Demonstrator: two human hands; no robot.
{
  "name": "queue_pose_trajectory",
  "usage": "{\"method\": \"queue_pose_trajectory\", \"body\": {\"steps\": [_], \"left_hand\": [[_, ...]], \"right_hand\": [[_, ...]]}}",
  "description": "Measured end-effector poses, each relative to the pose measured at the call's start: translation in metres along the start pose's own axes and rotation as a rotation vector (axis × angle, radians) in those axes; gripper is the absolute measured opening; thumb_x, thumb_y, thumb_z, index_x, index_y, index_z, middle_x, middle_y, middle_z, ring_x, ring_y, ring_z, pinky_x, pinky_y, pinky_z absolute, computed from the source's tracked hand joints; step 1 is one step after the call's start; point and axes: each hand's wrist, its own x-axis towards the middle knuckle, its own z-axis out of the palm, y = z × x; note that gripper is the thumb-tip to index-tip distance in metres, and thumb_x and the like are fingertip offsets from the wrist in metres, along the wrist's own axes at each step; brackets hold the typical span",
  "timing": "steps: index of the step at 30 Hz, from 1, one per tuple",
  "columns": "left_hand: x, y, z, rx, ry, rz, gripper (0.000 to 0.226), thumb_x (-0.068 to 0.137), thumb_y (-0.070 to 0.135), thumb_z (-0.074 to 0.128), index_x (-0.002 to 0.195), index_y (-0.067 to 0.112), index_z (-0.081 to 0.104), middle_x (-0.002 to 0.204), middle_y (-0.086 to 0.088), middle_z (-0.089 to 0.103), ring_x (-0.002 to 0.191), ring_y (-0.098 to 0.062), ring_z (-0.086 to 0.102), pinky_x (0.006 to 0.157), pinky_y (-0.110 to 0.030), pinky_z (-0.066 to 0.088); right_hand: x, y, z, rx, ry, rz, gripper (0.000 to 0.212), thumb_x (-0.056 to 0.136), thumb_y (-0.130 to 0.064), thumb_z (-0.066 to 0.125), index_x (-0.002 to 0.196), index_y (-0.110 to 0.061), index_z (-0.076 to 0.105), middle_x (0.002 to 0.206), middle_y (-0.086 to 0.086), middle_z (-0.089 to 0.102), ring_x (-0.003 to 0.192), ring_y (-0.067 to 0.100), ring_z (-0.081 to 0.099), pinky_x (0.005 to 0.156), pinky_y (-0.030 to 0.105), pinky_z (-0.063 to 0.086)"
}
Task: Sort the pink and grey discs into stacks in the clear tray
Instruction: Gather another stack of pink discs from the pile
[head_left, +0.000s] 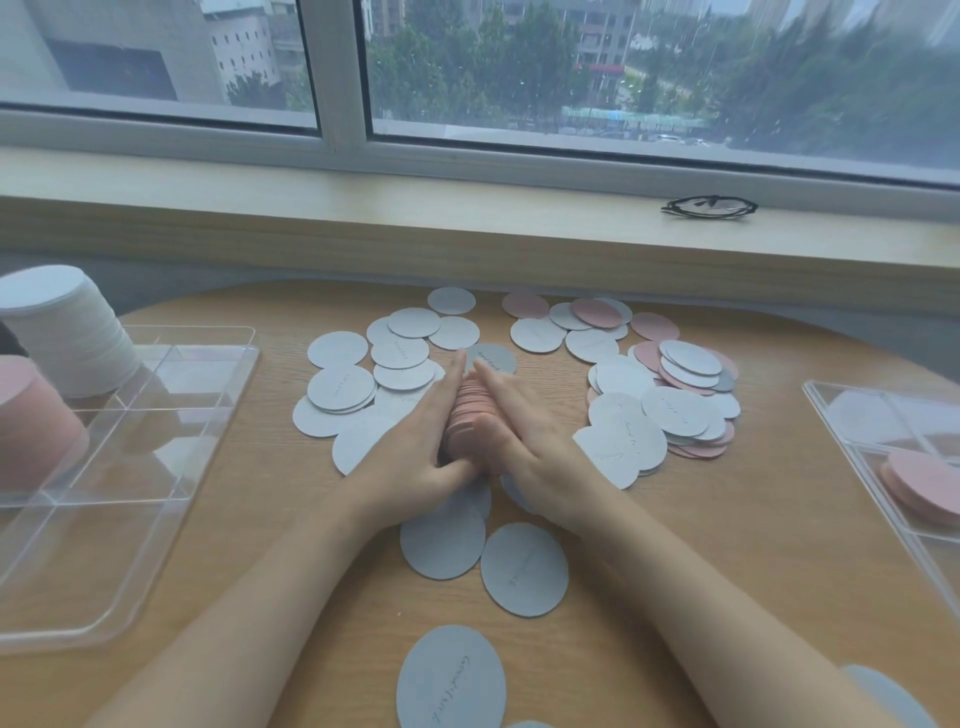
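Both hands, left hand (434, 415) and right hand (519, 415), press flat-fingered on either side of a pink disc stack (465, 410) at frame centre, likely squaring its edges before it goes to the clear tray (171, 415) at left.

Both your forearms reach forward and converge on the pink stack (467, 415), your landmark. Your left hand (415, 441) presses flat against its left side, fingers straight and pointing away from you, thumb tucked toward its near end. Your right hand (524, 431) mirrors it on the right side, fingers extended, fingertips nearly meeting the left's beyond the stack.
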Motion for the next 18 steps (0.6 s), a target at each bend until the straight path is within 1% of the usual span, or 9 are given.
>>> {"method": "queue_pose_trajectory", "body": {"steps": [2, 5, 7, 9, 10, 12, 14, 16, 18], "left_hand": [[0.001, 0.001, 0.0, 0.011, -0.011, 0.008, 0.1, 0.088, 0.033, 0.068, 0.159, 0.04, -0.002, 0.147, 0.044, 0.019, 0.128, 0.026, 0.034, 0.1, -0.003, 0.033], [0.002, 0.004, 0.001, 0.037, -0.009, 0.017, 0.095, 0.092, 0.038, 0.07, 0.159, 0.037, 0.002, 0.138, 0.049, 0.018, 0.121, 0.035, 0.026, 0.101, 0.001, 0.027], [0.003, 0.004, 0.003, 0.03, 0.016, 0.021, 0.082, 0.092, 0.044, 0.064, 0.158, 0.038, 0.014, 0.149, 0.036, 0.03, 0.13, 0.021, 0.035, 0.11, -0.014, 0.034], [0.003, 0.002, 0.005, 0.018, 0.029, 0.013, 0.071, 0.089, 0.048, 0.061, 0.151, 0.038, 0.027, 0.147, 0.02, 0.045, 0.13, 0.003, 0.047, 0.11, -0.031, 0.042], [0.003, 0.0, 0.005, 0.007, 0.034, 0.002, 0.067, 0.088, 0.048, 0.063, 0.146, 0.038, 0.031, 0.14, 0.018, 0.051, 0.125, 0.001, 0.052, 0.106, -0.034, 0.045], [0.002, 0.001, 0.004, -0.014, 0.044, -0.031, 0.059, 0.086, 0.048, 0.067, 0.135, 0.043, 0.036, 0.126, 0.02, 0.057, 0.114, 0.001, 0.057, 0.1, -0.035, 0.048], [0.003, 0.0, 0.004, -0.04, 0.061, -0.052, 0.054, 0.083, 0.046, 0.07, 0.126, 0.047, 0.037, 0.118, 0.02, 0.06, 0.106, 0.001, 0.06, 0.094, -0.032, 0.049], [0.005, -0.002, 0.003, -0.074, 0.074, -0.062, 0.052, 0.083, 0.042, 0.074, 0.123, 0.045, 0.04, 0.113, 0.017, 0.063, 0.101, 0.0, 0.062, 0.089, -0.027, 0.048], [0.006, -0.003, 0.002, -0.108, 0.09, -0.07, 0.053, 0.083, 0.039, 0.076, 0.123, 0.041, 0.042, 0.111, 0.016, 0.065, 0.098, 0.0, 0.063, 0.085, -0.024, 0.047]], "right_hand": [[0.003, 0.003, 0.005, -0.044, -0.01, 0.022, 0.061, 0.103, -0.044, 0.036, 0.157, -0.026, 0.014, 0.152, -0.023, 0.016, 0.136, -0.024, 0.002, 0.108, 0.001, 0.002], [0.007, 0.009, 0.007, -0.064, 0.028, 0.037, 0.068, 0.101, -0.051, 0.034, 0.158, -0.026, 0.008, 0.157, -0.019, 0.011, 0.142, -0.015, -0.001, 0.112, 0.009, 0.0], [0.006, 0.007, 0.007, -0.055, 0.027, 0.012, 0.068, 0.1, -0.051, 0.036, 0.157, -0.027, 0.008, 0.155, -0.019, 0.016, 0.142, -0.014, 0.004, 0.112, 0.008, 0.003], [0.003, 0.004, 0.001, -0.006, -0.004, 0.008, 0.065, 0.1, -0.05, 0.04, 0.156, -0.03, 0.015, 0.154, -0.019, 0.025, 0.143, -0.01, 0.016, 0.114, 0.01, 0.011], [0.003, 0.002, -0.004, 0.036, -0.006, 0.023, 0.059, 0.1, -0.049, 0.041, 0.154, -0.032, 0.023, 0.151, -0.019, 0.034, 0.14, -0.007, 0.026, 0.114, 0.013, 0.019], [0.01, 0.004, -0.018, 0.108, 0.084, 0.056, 0.044, 0.101, -0.046, 0.043, 0.141, -0.029, 0.05, 0.134, -0.016, 0.056, 0.126, -0.002, 0.047, 0.107, 0.019, 0.035], [0.031, 0.014, -0.033, 0.012, 0.252, 0.087, 0.03, 0.101, -0.036, 0.05, 0.121, -0.02, 0.065, 0.12, -0.009, 0.065, 0.114, 0.003, 0.056, 0.1, 0.025, 0.042], [0.06, 0.031, -0.047, -0.188, 0.304, 0.175, 0.027, 0.099, -0.031, 0.054, 0.119, -0.018, 0.065, 0.124, -0.003, 0.062, 0.116, 0.011, 0.055, 0.096, 0.025, 0.04], [0.089, 0.048, -0.059, -0.336, 0.238, 0.284, 0.038, 0.097, -0.035, 0.053, 0.13, -0.017, 0.058, 0.137, 0.0, 0.052, 0.125, 0.017, 0.05, 0.098, 0.028, 0.037]]}}
